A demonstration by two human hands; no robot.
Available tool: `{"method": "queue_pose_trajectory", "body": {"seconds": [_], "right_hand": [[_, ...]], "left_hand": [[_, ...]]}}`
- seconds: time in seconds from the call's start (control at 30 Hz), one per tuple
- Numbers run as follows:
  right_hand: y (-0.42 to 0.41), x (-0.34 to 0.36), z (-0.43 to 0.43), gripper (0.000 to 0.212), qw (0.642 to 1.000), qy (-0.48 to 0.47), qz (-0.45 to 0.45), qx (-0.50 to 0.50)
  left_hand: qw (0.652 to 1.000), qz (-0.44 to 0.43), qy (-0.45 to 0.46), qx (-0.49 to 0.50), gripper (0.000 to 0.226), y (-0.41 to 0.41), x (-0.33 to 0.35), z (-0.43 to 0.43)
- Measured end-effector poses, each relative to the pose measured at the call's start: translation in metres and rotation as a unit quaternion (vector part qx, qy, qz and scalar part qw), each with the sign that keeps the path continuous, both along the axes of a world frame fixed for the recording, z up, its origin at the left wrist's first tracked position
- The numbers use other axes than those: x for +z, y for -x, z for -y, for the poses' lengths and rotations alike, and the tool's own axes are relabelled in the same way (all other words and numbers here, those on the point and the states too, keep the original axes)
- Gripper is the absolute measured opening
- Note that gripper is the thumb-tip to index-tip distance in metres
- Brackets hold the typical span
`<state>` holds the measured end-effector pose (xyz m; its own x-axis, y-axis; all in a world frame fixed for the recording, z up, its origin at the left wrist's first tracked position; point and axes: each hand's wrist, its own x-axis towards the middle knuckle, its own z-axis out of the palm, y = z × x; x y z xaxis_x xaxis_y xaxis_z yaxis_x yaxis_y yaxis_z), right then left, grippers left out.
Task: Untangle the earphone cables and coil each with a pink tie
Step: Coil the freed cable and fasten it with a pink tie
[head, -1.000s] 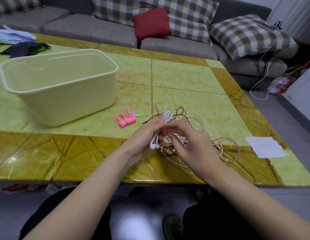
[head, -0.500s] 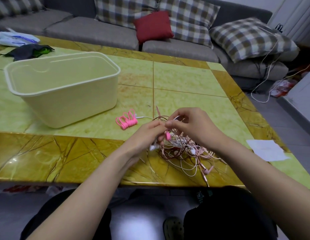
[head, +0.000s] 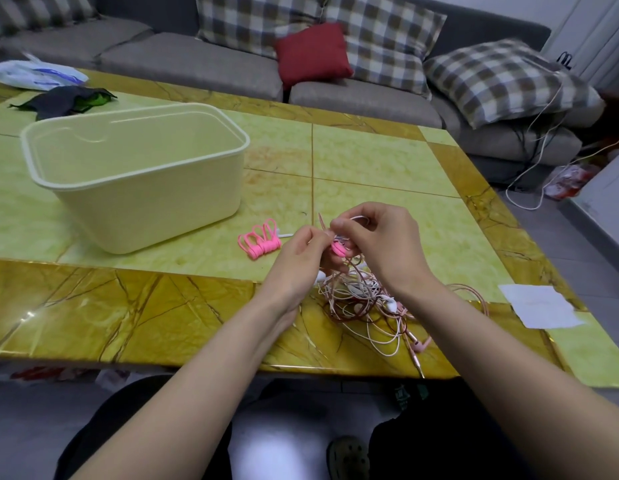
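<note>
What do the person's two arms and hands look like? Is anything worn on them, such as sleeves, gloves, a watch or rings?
Both are bare. The left hand and the right hand wear no gloves, and no ring shows on the visible fingers. The left forearm and the right forearm show no sleeve, watch or bracelet down to the picture's lower edge.
</note>
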<state>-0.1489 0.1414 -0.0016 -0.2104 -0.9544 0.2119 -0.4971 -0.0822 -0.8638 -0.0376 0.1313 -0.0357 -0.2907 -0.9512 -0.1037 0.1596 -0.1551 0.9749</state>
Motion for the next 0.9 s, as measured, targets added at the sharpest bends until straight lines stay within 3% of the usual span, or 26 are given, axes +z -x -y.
{"method": "queue_pose_trajectory", "body": {"seconds": [0.23, 0.5, 0.67, 0.7, 0.8, 0.9], "right_hand": [[-0.005, -0.001, -0.005, 0.014, 0.996, 0.02, 0.085, -0.035], [0.013, 0.0, -0.013, 0.006, 1.0, 0.003, -0.006, 0.022], [0.017, -0.002, -0.014, 0.006, 0.998, -0.005, -0.043, 0.034], [0.017, -0.003, -0.015, 0.005, 0.998, 0.004, -0.063, 0.023], [0.016, -0.007, -0.016, 0.031, 0.992, 0.042, -0.112, -0.035], [0.014, -0.013, -0.023, 0.022, 0.994, 0.027, -0.101, -0.031]], "left_hand": [[1.0, -0.019, 0.008, -0.016, 0.02, -0.005, 0.002, 0.0], [0.99, 0.047, 0.074, -0.107, 0.018, -0.014, 0.004, -0.005], [0.985, 0.076, 0.059, -0.141, 0.015, -0.013, 0.0, -0.005], [0.986, 0.073, 0.055, -0.138, 0.016, -0.012, -0.002, -0.005], [0.992, 0.051, 0.035, -0.106, 0.019, -0.011, -0.007, -0.005], [0.996, 0.045, 0.036, -0.065, 0.031, -0.01, -0.009, -0.002]]}}
